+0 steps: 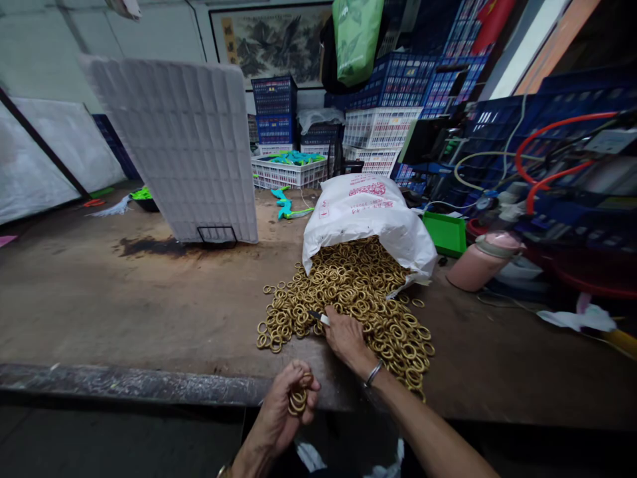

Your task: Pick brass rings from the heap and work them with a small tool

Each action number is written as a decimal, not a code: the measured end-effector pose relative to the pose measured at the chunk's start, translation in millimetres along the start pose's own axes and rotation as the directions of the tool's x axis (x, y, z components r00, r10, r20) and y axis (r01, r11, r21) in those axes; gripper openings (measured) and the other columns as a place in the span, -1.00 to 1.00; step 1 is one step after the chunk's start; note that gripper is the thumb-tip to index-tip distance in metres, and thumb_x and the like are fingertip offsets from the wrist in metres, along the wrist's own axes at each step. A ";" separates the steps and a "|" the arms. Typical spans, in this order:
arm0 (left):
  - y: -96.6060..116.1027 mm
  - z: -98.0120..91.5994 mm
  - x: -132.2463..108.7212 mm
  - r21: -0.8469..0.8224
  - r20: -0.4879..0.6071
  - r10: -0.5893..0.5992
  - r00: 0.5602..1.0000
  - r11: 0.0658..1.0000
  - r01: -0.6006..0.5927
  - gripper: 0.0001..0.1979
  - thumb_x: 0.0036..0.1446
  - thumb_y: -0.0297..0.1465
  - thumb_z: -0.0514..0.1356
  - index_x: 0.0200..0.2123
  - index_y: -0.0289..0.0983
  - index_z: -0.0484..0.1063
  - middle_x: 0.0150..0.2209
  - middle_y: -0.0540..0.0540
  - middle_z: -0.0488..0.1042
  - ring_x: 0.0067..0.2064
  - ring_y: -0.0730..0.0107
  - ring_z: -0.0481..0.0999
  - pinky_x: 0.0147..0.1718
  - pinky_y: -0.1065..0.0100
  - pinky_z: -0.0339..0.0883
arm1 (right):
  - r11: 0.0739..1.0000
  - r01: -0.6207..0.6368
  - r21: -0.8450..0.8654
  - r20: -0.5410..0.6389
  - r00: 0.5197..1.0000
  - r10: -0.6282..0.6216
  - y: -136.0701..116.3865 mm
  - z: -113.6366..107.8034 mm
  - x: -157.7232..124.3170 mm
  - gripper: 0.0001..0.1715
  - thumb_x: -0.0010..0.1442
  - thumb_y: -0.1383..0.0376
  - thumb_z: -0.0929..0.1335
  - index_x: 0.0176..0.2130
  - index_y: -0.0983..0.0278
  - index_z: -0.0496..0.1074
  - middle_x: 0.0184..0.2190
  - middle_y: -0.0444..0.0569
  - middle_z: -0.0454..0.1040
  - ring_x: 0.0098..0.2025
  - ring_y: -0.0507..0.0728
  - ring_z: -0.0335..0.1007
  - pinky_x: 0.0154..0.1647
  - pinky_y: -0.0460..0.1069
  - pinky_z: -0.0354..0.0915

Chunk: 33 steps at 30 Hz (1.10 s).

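Observation:
My left hand (288, 401) is curled closed around several gold-coloured rings (297, 401) just in front of the table's front edge. My right hand (347, 337) reaches to the near side of a heap of the same metal rings (343, 282). Its fingers grip a small knife-like tool (318, 317) with a dark, narrow tip and a white handle. That tip points left over the rings. Whether the right hand also touches rings is hidden beneath it. The heap spills from the mouth of a white woven sack (363, 206) lying on its side.
A tall white padded panel (189, 146) stands on the brown table (99, 299) at left. Behind are a white crate (293, 174) with turquoise pieces and stacked blue crates (276, 106). To the right are a green tray (444, 234), a pink bottle (482, 261) and red hoses (562, 123).

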<state>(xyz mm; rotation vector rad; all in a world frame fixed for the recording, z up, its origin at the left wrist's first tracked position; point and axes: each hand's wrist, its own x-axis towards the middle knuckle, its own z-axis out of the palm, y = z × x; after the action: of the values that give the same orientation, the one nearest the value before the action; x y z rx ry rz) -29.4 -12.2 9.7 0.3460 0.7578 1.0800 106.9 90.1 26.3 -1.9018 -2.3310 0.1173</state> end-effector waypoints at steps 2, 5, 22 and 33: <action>1.5 -2.5 0.6 -0.056 0.009 -0.045 0.999 0.997 0.045 -0.84 0.03 -0.32 0.11 -0.35 -0.30 0.31 -0.51 -0.03 0.37 -0.58 0.53 0.32 -0.73 0.56 0.08 | 1.000 -0.005 -0.018 -0.001 1.000 0.005 1.2 4.0 2.0 -0.83 0.10 0.39 0.18 -0.26 0.26 0.26 -0.49 -0.03 0.46 -0.45 0.08 0.38 -0.54 -0.07 -0.13; 2.6 -6.1 3.0 -0.124 0.026 -0.101 0.995 0.987 0.103 -0.80 0.02 -0.30 0.13 -0.48 -0.34 0.31 -0.50 -0.04 0.35 -0.53 0.54 0.34 -0.69 0.55 0.14 | 1.000 -0.012 -0.011 -0.039 0.999 0.012 3.2 8.6 1.6 -0.84 0.09 0.40 0.18 -0.31 0.24 0.29 -0.52 -0.07 0.46 -0.49 0.06 0.37 -0.55 -0.06 -0.18; 9.7 6.4 31.4 0.532 -0.115 0.271 0.956 0.829 -0.172 -0.71 -0.09 -0.16 0.17 -0.49 -0.26 0.22 -0.73 0.20 0.10 -0.75 0.68 0.02 -0.76 0.56 -0.09 | 0.861 0.318 0.397 -0.036 0.943 -0.331 6.1 7.0 -47.2 -0.79 0.10 0.38 0.14 -0.37 0.24 0.32 -0.48 -0.11 0.42 -0.43 0.03 0.30 -0.43 -0.13 0.04; 10.4 3.4 22.8 0.453 -0.057 0.153 0.987 0.885 -0.111 -0.72 -0.09 -0.19 0.19 -0.48 -0.29 0.25 -0.71 0.17 0.16 -0.75 0.73 -0.03 -0.78 0.57 -0.20 | 0.706 0.112 0.699 0.063 0.974 -0.217 -3.5 6.5 -46.9 -0.79 0.09 0.25 0.18 -0.53 0.27 0.23 -0.59 -0.18 0.26 -0.52 -0.02 0.11 -0.49 -0.14 0.06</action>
<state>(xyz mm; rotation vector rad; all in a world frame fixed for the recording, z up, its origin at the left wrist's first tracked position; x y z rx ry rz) -28.0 13.1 9.6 0.7562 1.0811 1.0460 111.8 43.6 17.9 -1.3229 -2.0704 0.9895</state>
